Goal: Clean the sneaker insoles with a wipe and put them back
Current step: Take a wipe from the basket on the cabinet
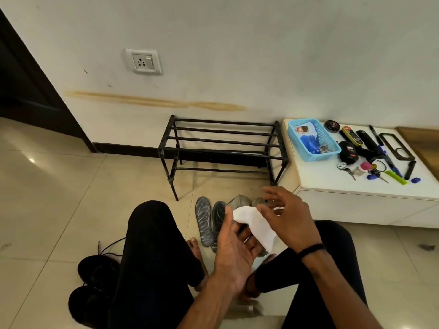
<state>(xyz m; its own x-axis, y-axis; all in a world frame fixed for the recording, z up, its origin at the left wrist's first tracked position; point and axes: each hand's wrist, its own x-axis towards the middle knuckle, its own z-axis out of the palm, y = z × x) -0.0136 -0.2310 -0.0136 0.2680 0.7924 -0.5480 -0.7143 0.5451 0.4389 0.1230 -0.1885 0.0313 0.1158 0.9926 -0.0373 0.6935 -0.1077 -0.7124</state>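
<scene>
Seated on a tiled floor, I am holding a white wipe between both hands above my knees. My right hand is pinching the wipe's upper end with fingertips, other fingers spread loose; my left hand is lying palm-up under it, fingers relaxed and cradling its lower part rather than clenching. Just beyond the wipe, the two grey insoles are lying side by side on the floor, their long axes running away from me toward the black metal shoe rack. They are sitting ahead and slightly left of my grip, so my left hand is the nearer one to pick one up. The grey sneakers are resting just right of the insoles, partly hidden behind my hands. A pair of black shoes is lying by my left leg. On the low white cabinet to my right, a blue basket is standing among polish and pens.
</scene>
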